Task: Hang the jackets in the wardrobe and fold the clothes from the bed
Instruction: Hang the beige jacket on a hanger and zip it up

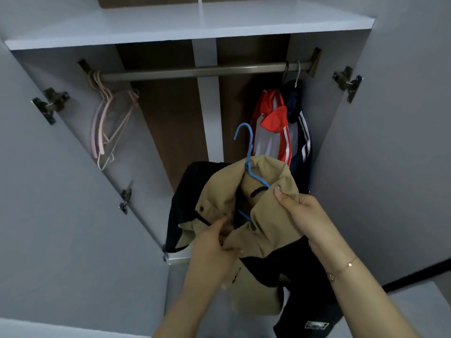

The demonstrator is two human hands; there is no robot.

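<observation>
A tan and black jacket [268,215] hangs between my hands in front of the open wardrobe. A blue hanger [249,152] sits inside its collar, hook sticking up. My left hand [214,242] pinches the jacket's front edge near the collar. My right hand [297,211] grips the tan fabric at the right shoulder. Above runs the metal rail [195,70]. A red and grey jacket [273,128] and a navy striped jacket [301,132] hang at the rail's right end.
Several empty pink hangers [107,123] hang at the rail's left end. A white shelf [170,25] spans above the rail. The wardrobe doors [61,191] stand open on both sides, with hinges on their inner faces.
</observation>
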